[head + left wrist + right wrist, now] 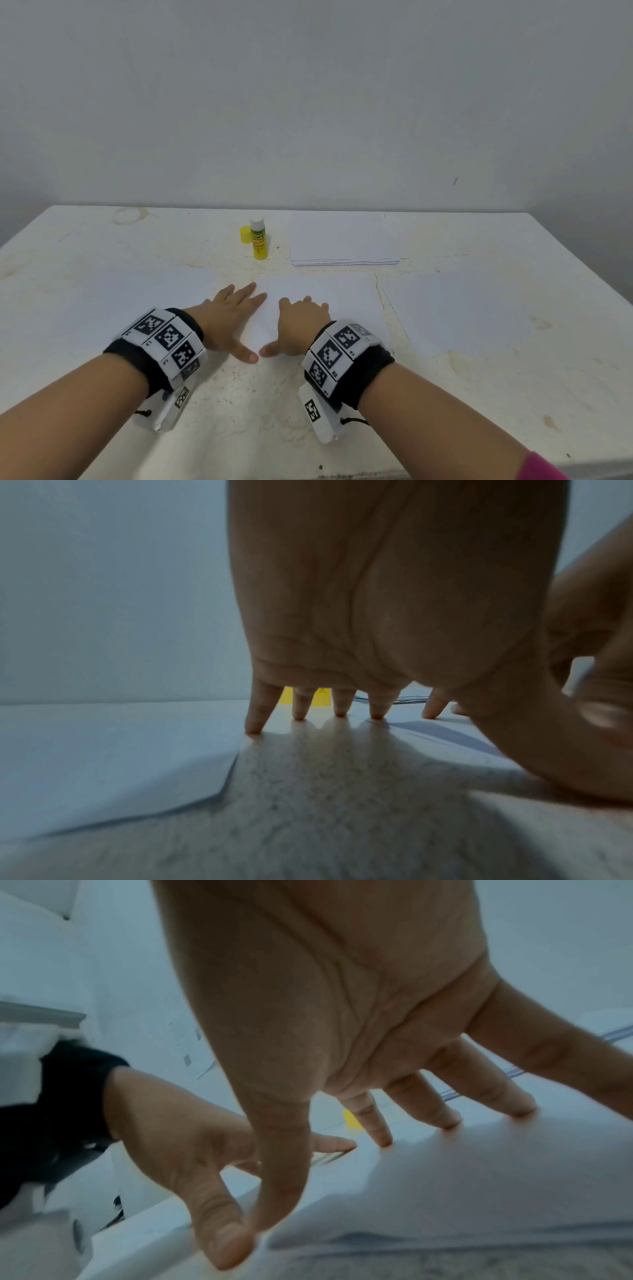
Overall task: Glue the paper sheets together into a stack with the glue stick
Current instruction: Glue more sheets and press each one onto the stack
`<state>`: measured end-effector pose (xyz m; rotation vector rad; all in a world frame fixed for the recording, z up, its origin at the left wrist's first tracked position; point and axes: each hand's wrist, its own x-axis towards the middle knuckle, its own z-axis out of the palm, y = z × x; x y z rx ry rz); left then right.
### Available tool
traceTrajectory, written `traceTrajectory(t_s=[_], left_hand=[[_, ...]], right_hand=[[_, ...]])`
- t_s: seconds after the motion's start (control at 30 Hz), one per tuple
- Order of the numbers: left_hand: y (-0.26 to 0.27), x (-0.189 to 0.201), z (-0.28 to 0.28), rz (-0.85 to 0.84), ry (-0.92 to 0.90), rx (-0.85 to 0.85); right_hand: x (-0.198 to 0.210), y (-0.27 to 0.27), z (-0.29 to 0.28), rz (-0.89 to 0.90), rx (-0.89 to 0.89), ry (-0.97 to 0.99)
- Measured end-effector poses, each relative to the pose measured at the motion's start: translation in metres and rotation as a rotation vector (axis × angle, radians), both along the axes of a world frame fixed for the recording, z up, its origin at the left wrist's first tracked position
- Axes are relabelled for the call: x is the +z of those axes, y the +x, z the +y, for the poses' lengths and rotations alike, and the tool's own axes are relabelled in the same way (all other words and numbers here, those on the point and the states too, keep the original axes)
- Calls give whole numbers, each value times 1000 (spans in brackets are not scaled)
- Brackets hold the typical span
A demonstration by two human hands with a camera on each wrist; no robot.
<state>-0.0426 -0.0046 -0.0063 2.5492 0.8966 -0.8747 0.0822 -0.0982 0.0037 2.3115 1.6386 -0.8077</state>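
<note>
Both hands, L [228, 315] & R [297, 325], fingers spread flat, at centre sheet's [342, 301] left edge, thumbs nearly touching.

Seen from under the left hand [394, 601], palm overhead and filling the upper middle. 4 straight fingers [255, 718] reaching down, spread, tips touching the speckled pale table surface [325, 818]. Thumb sweeping low at right, resting on the table. Blurred part of the other hand [596, 685] at far right edge. Flat white paper sheet [103, 764] lying at left, its near corner just beside the little finger tip. Another white sheet [445, 734] at right, beyond the fingers. Yellow glue stick body [320, 697] glimpsed between the fingers, top hidden. Thin stack of paper edges [407, 700] behind. Plain grey wall [103, 588] beyond.
</note>
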Motion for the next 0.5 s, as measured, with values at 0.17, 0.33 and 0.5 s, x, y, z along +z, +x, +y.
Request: traceTrajectory(t_s=[0.17, 0.33, 0.5], left_hand=[[-3, -2, 6, -43, -59, 15], [-1, -5, 4, -104, -49, 114], [0, -6, 1, -130, -7, 120]], right_hand=[[-3, -1, 3, -5, 1, 33], [2, 6, -4, -11, 53, 38], [3, 12, -5, 1, 146, 17]])
